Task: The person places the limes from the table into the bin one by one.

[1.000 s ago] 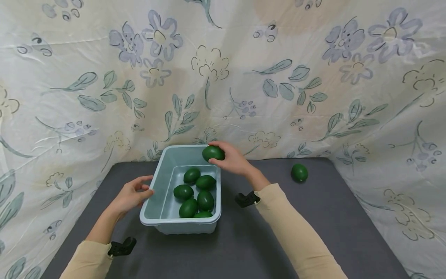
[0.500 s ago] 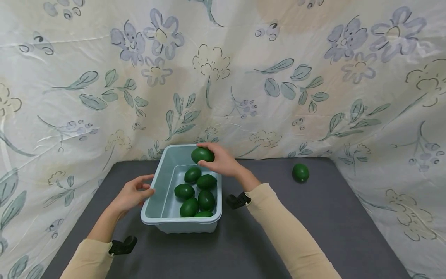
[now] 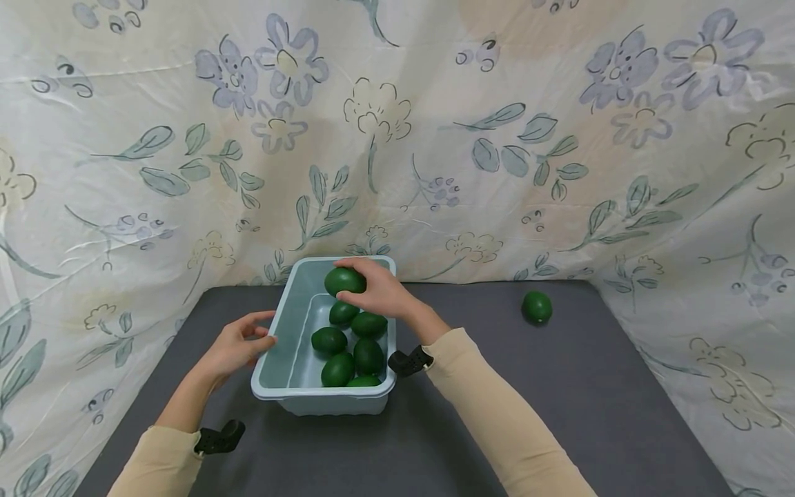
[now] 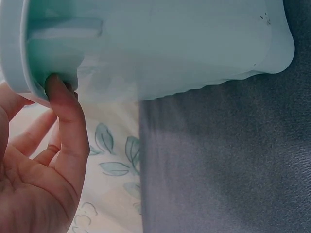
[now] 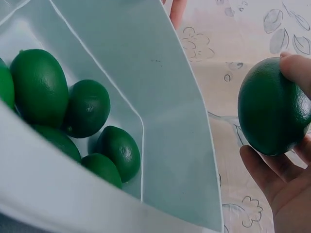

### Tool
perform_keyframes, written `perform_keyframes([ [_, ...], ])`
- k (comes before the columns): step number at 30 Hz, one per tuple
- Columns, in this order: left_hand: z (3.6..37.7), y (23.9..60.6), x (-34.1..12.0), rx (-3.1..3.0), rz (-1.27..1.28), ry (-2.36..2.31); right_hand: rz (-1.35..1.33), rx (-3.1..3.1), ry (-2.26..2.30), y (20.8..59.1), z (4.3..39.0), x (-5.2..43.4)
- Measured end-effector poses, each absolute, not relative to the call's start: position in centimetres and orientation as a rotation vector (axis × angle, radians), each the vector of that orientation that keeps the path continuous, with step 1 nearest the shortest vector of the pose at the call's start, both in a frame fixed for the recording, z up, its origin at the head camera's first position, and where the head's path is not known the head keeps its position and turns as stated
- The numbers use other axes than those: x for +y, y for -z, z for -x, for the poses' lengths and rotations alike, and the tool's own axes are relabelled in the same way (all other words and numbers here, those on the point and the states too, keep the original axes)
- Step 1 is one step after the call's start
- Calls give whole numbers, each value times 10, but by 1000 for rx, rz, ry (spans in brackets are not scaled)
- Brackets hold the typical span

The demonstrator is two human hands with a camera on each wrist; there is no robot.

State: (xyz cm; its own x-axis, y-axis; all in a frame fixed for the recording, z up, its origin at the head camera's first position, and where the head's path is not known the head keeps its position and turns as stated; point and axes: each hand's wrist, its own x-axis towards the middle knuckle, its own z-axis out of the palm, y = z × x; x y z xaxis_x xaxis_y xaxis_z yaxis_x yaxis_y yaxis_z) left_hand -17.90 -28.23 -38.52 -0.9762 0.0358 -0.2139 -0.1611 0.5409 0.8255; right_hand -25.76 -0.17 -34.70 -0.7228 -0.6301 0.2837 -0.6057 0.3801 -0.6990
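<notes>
My right hand (image 3: pixel 385 293) grips a green lime (image 3: pixel 344 281) over the far end of a pale blue plastic tub (image 3: pixel 335 404). The right wrist view shows this lime (image 5: pixel 265 109) held between thumb and fingertips. My left hand (image 3: pixel 232 345) holds the tub's left rim; in the left wrist view a finger is curled beneath the rim (image 4: pixel 14 48). Several limes (image 3: pixel 329 341) lie in the tub, mostly towards its right side, and the front wall partly hides one. Far to the right, a single lime (image 3: pixel 537 307) sits on the table.
The tub stands on a dark grey table (image 3: pixel 559 407). A floral-print curtain (image 3: pixel 397 138) hangs right behind the table and along both sides. Black camera mounts (image 3: pixel 410 361) jut from both wrists, the right one near the tub's right wall.
My right hand has carried the lime leftward, from the tub's far right corner to above its far middle. My left hand stays on the rim.
</notes>
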Motion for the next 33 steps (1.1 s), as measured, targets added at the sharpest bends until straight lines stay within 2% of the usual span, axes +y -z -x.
perform_keyframes([
  [16,180,388,-283,2568,99,-1429,1109,2586,1233,350,259,0],
  [33,177,386,-283,2574,85,-1416,1003,2568,1363,353,262,38],
])
